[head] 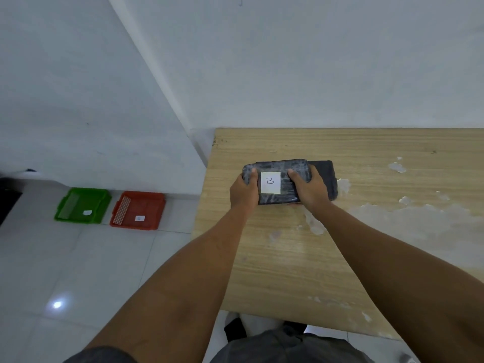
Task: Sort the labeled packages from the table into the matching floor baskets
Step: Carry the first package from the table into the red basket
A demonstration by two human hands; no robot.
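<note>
A plain white wall [340,61] rises beyond the left grip [243,189] and the right grip [311,189]. Its corner seam [149,66] runs up and away to the left of them. Left of the left grip and lower down lies a floor of pale glossy tiles [104,258], with thin joints between them. A bright spot of reflected light [57,304] sits on the tiles, well to the left and nearer the person than either grip. At the far left edge stands something dark [7,200], too cut off to identify. Nearest the person, below both grips, grey fabric [288,347] shows, with a black shape [235,330] just beyond it on the floor.
</note>
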